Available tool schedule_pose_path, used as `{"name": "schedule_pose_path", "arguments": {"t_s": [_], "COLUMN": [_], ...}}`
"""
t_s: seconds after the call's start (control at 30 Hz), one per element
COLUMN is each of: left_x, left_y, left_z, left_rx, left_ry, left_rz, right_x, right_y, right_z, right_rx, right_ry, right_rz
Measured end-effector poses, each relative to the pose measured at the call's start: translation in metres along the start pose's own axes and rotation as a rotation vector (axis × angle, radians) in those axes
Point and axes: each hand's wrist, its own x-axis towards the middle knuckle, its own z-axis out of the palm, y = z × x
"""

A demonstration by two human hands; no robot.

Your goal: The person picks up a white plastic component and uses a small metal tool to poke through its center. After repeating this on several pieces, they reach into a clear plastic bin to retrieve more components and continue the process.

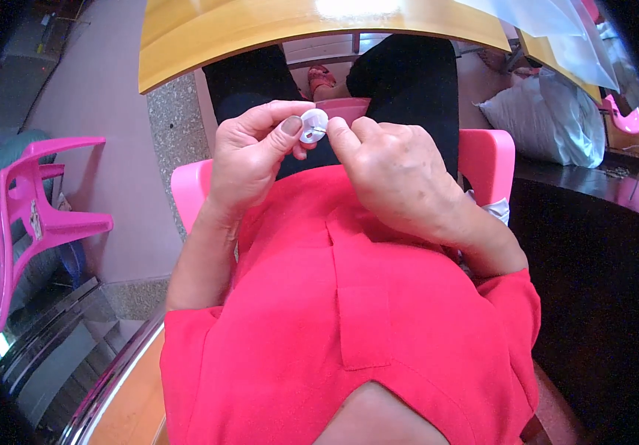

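Observation:
Above my lap, my left hand [253,152] pinches a small white round disc [313,122] between thumb and fingers. Dark openings and a thin dark line show on the disc's face; its exact kind I cannot make out. My right hand [400,167] is closed, with the thumb and forefinger pressed together at the disc's right edge. Whatever lies between those fingertips is too small or hidden to name.
A yellow tabletop [208,46] crosses the far side, just beyond my hands. I sit in a pink armchair [486,167]. Another pink chair [45,215] stands at the left. A stuffed white sack [546,119] and translucent plastic sheeting [594,44] are at the far right.

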Motion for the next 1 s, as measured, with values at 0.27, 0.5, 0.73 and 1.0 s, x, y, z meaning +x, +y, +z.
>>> {"name": "schedule_pose_path", "arguments": {"t_s": [0.27,0.5,0.73,1.0], "left_x": [0.001,0.002,-0.002,-0.001], "left_y": [0.002,-0.001,-0.001,0.003], "left_z": [0.003,0.003,0.007,0.014], "left_rx": [-0.029,-0.005,0.15,0.316], "left_ry": [0.02,0.029,0.048,-0.008], "left_rz": [-0.015,-0.043,0.001,-0.001], "right_x": [0.002,0.004,0.006,0.015], "right_y": [-0.001,-0.001,-0.001,0.022], "right_z": [-0.001,0.002,-0.003,-0.007], "right_rx": [-0.064,-0.162,-0.233,-0.028], "right_ry": [-0.057,-0.02,-0.095,-0.171], "right_rz": [-0.015,-0.063,-0.157,-0.255]}}
